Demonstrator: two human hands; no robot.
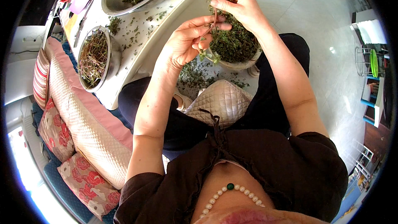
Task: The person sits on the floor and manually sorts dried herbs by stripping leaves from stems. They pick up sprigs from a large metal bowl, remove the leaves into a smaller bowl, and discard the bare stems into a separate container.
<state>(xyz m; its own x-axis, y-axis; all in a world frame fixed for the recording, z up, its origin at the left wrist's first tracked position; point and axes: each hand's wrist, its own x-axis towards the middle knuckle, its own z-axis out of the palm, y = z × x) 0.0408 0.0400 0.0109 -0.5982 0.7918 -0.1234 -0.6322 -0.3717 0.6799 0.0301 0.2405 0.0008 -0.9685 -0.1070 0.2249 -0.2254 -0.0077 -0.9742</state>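
Observation:
Above a bowl (pixel 239 64) heaped with small green leaves (pixel 236 43), both hands work on a leafy herb sprig (pixel 214 16). My left hand (pixel 184 41) is closed around its lower part, with green leaves hanging below the fingers. Slightly higher and to the right, my right hand (pixel 248 10) pinches the thin reddish stems at the top between thumb and fingers. The bowl stands low, just past my knees, partly hidden by my hands.
On the white table (pixel 137 60) at left stand a metal basin (pixel 108 6) of leafy sprigs and a bowl (pixel 108 74) of bare stems, with leaf bits scattered around. Fallen leaves (pixel 194 76) lie below my hands. A sofa (pixel 97 130) with flowered cushions (pixel 89 182) stands left.

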